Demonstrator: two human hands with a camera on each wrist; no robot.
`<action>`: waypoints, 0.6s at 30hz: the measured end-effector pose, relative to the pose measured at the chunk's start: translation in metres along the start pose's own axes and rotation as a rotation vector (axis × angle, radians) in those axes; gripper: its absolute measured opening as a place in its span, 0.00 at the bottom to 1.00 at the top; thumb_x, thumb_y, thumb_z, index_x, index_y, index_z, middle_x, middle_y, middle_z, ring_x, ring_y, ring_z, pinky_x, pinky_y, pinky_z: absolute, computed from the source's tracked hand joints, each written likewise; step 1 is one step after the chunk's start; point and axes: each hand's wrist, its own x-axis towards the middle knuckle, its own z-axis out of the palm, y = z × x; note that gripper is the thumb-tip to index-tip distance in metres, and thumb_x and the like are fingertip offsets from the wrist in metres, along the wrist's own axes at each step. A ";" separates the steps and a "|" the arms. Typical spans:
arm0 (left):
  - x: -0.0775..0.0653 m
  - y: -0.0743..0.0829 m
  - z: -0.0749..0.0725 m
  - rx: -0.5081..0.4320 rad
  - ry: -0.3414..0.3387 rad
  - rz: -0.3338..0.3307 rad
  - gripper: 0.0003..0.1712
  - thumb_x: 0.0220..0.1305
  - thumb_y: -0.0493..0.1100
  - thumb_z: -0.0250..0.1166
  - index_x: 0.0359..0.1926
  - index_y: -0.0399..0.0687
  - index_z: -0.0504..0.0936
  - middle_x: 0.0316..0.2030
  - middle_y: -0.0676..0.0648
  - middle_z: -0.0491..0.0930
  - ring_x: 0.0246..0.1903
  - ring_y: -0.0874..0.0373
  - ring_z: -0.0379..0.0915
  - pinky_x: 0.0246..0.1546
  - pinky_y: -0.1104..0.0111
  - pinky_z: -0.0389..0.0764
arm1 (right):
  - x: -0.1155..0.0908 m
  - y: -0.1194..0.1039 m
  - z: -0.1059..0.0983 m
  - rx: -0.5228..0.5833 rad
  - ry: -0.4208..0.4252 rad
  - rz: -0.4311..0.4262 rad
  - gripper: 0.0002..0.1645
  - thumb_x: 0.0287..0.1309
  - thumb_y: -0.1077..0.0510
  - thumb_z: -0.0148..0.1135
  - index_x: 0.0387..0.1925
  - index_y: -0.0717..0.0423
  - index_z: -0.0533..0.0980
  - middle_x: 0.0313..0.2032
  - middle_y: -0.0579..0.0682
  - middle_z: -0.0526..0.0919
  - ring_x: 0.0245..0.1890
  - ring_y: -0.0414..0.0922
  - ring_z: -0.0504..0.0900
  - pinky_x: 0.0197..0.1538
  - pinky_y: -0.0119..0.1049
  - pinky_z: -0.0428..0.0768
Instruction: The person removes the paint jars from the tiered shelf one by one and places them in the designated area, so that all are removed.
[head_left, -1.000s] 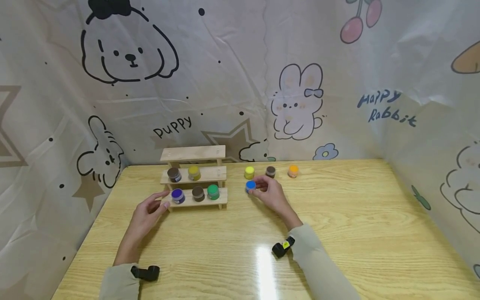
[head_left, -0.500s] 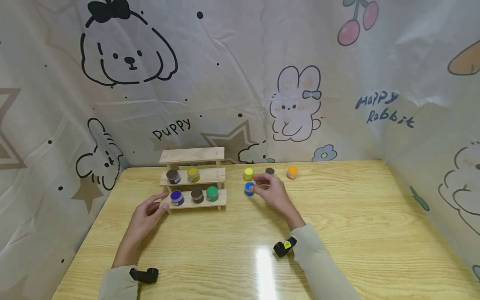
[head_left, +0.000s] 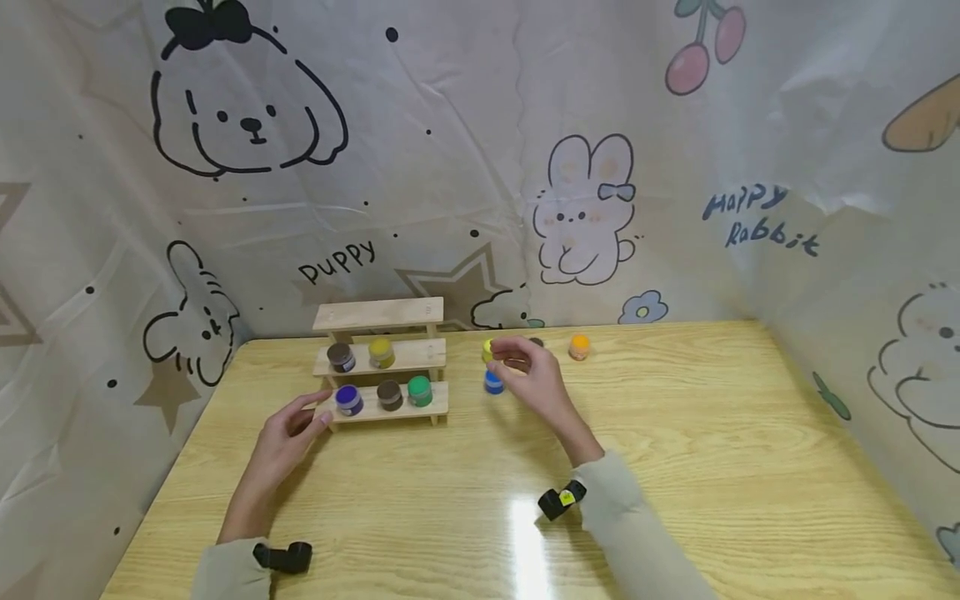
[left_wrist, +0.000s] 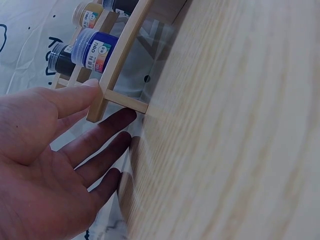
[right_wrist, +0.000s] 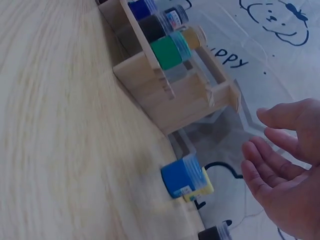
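Observation:
A three-step wooden rack [head_left: 378,313] stands at the back left of the table, bearing small paint jars. My left hand [head_left: 279,440] holds the left end of its lowest step, thumb at the front corner [left_wrist: 95,84] and fingers behind and below. On that step sit a purple jar [head_left: 348,400], a brown jar [head_left: 389,395] and a green jar [head_left: 420,391]. My right hand [head_left: 534,382] is raised beside a blue jar [head_left: 493,382] on the table, fingers loosely bent, nothing between them. It partly hides a bright yellow jar [head_left: 487,351] and a dark jar [head_left: 537,342].
The middle step bears a dark jar [head_left: 341,357] and a mustard-yellow jar [head_left: 381,352]; the top step bears none. An orange jar [head_left: 579,347] stands at the table's back edge, right of the right hand. A printed curtain [head_left: 450,167] hangs close behind the table.
My right hand has let go of the blue jar and lifted off it, now covering part of the bright yellow jar. The left hand keeps its place at the rack. The view has shifted slightly.

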 end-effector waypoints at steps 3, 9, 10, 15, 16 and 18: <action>-0.002 0.001 -0.001 -0.003 0.006 -0.003 0.26 0.78 0.47 0.59 0.71 0.43 0.73 0.55 0.32 0.82 0.54 0.46 0.79 0.47 0.78 0.72 | -0.001 -0.004 0.006 0.029 -0.017 -0.020 0.19 0.62 0.68 0.70 0.54 0.73 0.79 0.51 0.69 0.82 0.53 0.63 0.81 0.60 0.54 0.77; -0.002 0.003 -0.001 0.011 -0.001 -0.029 0.27 0.79 0.49 0.58 0.72 0.44 0.72 0.55 0.33 0.82 0.55 0.44 0.78 0.48 0.77 0.72 | -0.004 -0.008 0.021 -0.035 -0.056 -0.058 0.19 0.64 0.63 0.71 0.54 0.64 0.80 0.50 0.58 0.85 0.51 0.54 0.83 0.58 0.49 0.79; -0.002 0.003 -0.001 0.015 -0.001 -0.032 0.27 0.79 0.49 0.58 0.72 0.44 0.72 0.55 0.33 0.82 0.55 0.44 0.78 0.47 0.77 0.72 | -0.005 -0.010 0.024 -0.048 -0.067 -0.063 0.18 0.64 0.62 0.71 0.54 0.62 0.81 0.50 0.57 0.85 0.51 0.52 0.84 0.58 0.48 0.79; -0.003 0.003 -0.001 0.015 -0.003 -0.038 0.27 0.79 0.49 0.58 0.72 0.44 0.72 0.55 0.32 0.82 0.54 0.45 0.78 0.46 0.76 0.73 | -0.007 -0.016 0.041 -0.056 -0.112 -0.085 0.20 0.65 0.62 0.70 0.57 0.61 0.79 0.53 0.60 0.84 0.53 0.51 0.83 0.58 0.48 0.79; -0.003 0.003 -0.001 0.017 -0.004 -0.040 0.27 0.79 0.49 0.58 0.72 0.44 0.72 0.55 0.32 0.82 0.54 0.45 0.78 0.46 0.76 0.73 | -0.007 -0.017 0.044 -0.057 -0.116 -0.090 0.21 0.64 0.62 0.70 0.57 0.62 0.78 0.53 0.60 0.84 0.53 0.51 0.82 0.59 0.48 0.79; -0.002 0.003 -0.001 0.015 -0.005 -0.045 0.27 0.79 0.49 0.58 0.72 0.45 0.72 0.56 0.32 0.82 0.54 0.45 0.78 0.47 0.75 0.73 | -0.005 -0.019 0.049 -0.064 -0.120 -0.103 0.22 0.64 0.62 0.71 0.58 0.64 0.78 0.53 0.59 0.84 0.53 0.51 0.82 0.59 0.47 0.79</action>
